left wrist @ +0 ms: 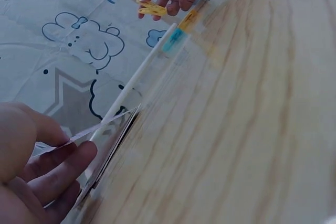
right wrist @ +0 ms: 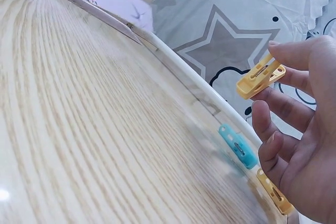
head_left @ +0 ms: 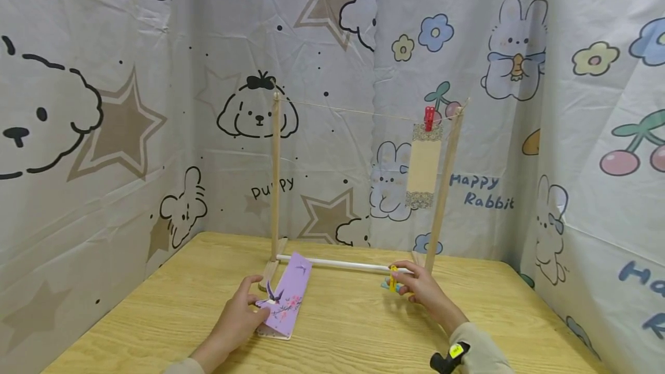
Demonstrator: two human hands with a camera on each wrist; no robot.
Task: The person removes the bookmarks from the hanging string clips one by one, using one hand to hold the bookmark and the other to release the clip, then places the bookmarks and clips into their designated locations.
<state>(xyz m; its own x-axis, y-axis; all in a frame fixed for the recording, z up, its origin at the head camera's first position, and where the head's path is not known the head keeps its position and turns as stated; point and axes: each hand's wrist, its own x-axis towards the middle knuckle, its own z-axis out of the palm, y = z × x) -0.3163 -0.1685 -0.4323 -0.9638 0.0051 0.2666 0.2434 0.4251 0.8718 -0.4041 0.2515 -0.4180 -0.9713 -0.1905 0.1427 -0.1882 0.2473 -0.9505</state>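
Observation:
My left hand [head_left: 236,313] pinches a purple card [head_left: 295,290] printed with swallows and pink blossoms. One end of it is lifted, and more card lies beneath it on the table. Between the thumb and fingers of my right hand [head_left: 423,290] is a yellow clothespin [right wrist: 258,77], held above the tabletop. Below that hand a turquoise clothespin [right wrist: 237,146] and another yellow clothespin [right wrist: 274,192] lie on the table beside the white rod. A red clothespin [head_left: 429,119] fastens a cream card [head_left: 423,166] with patterned ends to the string [head_left: 348,109].
Two wooden posts [head_left: 276,178] carry the string across the back of the table [head_left: 343,328]. A white rod [head_left: 348,264] runs low between the posts. Behind and at the sides hangs a printed curtain [head_left: 332,62].

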